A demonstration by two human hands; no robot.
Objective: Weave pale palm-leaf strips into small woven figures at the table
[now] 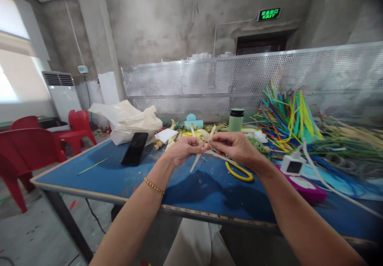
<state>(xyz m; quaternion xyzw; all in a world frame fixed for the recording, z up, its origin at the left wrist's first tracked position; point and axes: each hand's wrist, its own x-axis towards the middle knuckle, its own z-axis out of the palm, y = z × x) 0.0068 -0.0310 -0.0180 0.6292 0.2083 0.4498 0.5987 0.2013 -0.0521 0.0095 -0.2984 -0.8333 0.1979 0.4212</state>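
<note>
Above the blue tabletop, my left hand (186, 150) and my right hand (231, 148) meet with fingertips pinched together. Between them they hold a small piece of pale, flat strips (196, 163) whose ends stick out in several directions, like woven straw or leaf. Both hands are closed on it; its middle is mostly hidden by my fingers. One long strip runs out below my right hand toward yellow-handled scissors (239, 173) lying on the table. A gold bead bracelet (154, 186) circles my left wrist.
A black phone (134, 149) lies left of my hands, before a white plastic bag (127, 118). Beyond stands a green bottle (236, 120). At right are coloured strips (295, 114), a white charger (293, 163) with a cable, and a magenta box (311, 192).
</note>
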